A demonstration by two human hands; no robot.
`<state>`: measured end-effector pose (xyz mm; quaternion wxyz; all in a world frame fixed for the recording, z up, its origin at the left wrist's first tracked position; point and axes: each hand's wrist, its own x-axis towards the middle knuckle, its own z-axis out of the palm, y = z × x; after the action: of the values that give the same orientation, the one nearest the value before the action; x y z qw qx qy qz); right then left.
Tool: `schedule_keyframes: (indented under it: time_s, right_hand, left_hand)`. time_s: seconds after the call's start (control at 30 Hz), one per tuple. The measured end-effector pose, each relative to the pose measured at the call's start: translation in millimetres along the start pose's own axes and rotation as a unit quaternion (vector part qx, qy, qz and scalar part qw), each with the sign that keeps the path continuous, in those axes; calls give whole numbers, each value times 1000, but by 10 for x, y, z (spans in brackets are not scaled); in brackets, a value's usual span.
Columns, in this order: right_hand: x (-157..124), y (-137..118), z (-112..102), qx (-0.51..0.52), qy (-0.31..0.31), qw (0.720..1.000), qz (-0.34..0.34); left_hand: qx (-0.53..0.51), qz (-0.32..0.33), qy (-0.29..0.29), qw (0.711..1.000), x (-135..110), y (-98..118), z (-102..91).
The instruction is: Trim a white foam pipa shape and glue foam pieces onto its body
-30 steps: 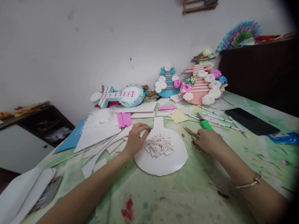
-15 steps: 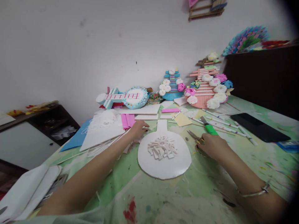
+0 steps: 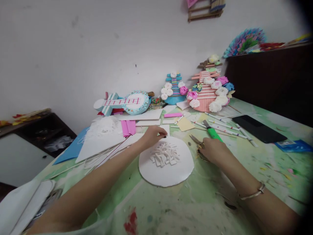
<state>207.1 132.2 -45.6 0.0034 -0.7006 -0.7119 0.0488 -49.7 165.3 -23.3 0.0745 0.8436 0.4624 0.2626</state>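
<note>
A white banjo-shaped foam board [image 3: 149, 171] lies flat on the table, with a pile of small white cut strips [image 3: 165, 155] on its round part. My left hand [image 3: 154, 135] is over the board's narrow neck, just behind the pile. Its fingers are curled and close together; what lies between them, if anything, is hidden. Right of the board, my right hand [image 3: 215, 149] is closed around the handles of a pair of scissors [image 3: 197, 141], whose blades point away to the left. Beside that hand lies a green-handled utility knife [image 3: 213, 132].
Several white paper sticks [image 3: 227, 127], a black phone [image 3: 259, 128] and a blue packet [image 3: 294, 145] lie at the right. Pink paper [image 3: 128, 128] and white sheets lie at the left. A blue-and-white model instrument [image 3: 134, 102] and flower-decorated models [image 3: 207, 94] stand along the wall.
My left hand has moved right, from beside the board to over its neck. My right hand stays at the scissors. The whole view has shifted slightly.
</note>
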Motion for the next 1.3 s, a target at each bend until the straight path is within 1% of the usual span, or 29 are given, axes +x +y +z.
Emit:
schedule_keyframes:
  time_s: [0.1, 0.2, 0.33, 0.6, 0.73, 1.03, 1.2, 1.3]
  right_hand:
    - [3, -5, -7, -3, -1, 1000, 0]
    - [9, -5, -10, -8, 0, 1000, 2]
    - [4, -3, -7, -4, 3, 1000, -5]
    - [-25, -10, -15, 3, 7, 1000, -10]
    - [-24, -8, -11, 2, 8, 1000, -13]
    - [-10, -2, -3, 0, 9, 1000, -13]
    - [-18, -16, -13, 0, 2, 1000, -8]
    - [-25, -22, -16, -1, 3, 1000, -6]
  left_hand:
    - [-44, 1, -46, 998, 101, 231, 71]
    - [-33, 13, -87, 996, 162, 329, 123]
    - [9, 20, -106, 994, 180, 309, 165]
    - [31, 18, -110, 993, 140, 216, 234]
    - [34, 11, -101, 994, 114, 203, 221]
    - [34, 5, -103, 994, 93, 230, 192]
    - [32, 12, -121, 992, 82, 279, 155]
    - [46, 40, -146, 987, 82, 278, 124]
